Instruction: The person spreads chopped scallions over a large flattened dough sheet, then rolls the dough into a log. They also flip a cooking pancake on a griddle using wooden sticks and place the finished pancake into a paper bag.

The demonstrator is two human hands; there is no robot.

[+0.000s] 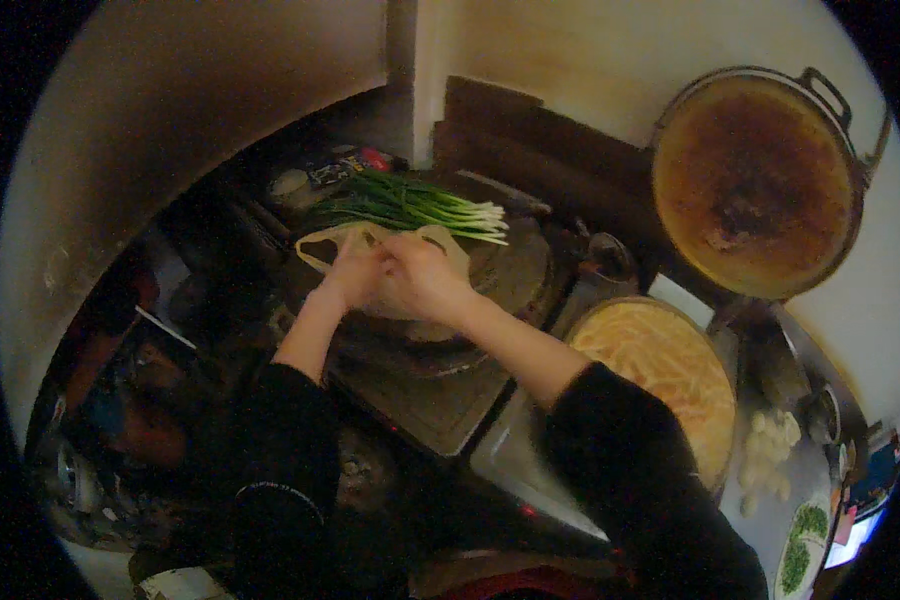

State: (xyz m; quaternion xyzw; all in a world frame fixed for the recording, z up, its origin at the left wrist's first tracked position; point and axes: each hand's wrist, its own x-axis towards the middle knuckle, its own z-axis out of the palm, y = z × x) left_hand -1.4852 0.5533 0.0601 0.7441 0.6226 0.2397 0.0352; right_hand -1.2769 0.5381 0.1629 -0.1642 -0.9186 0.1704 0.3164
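Observation:
My left hand (354, 271) and my right hand (424, 276) meet over a round wooden chopping board (521, 270). Between them they grip a thin yellowish plastic bag (450, 251), whose loop handle (313, 247) stands out to the left. What the bag holds, if anything, is hidden by my hands. Just beyond, a bunch of spring onions (427, 204) lies across the board's far side, white ends to the right and green leaves to the left.
A large round pan (754, 184) hangs on the wall at the right. Below it stand a wide bowl of pale strips in liquid (652, 352), several peeled pale pieces (766, 457) and a dish of chopped greens (804, 551). A ladle (607, 251) lies right of the board.

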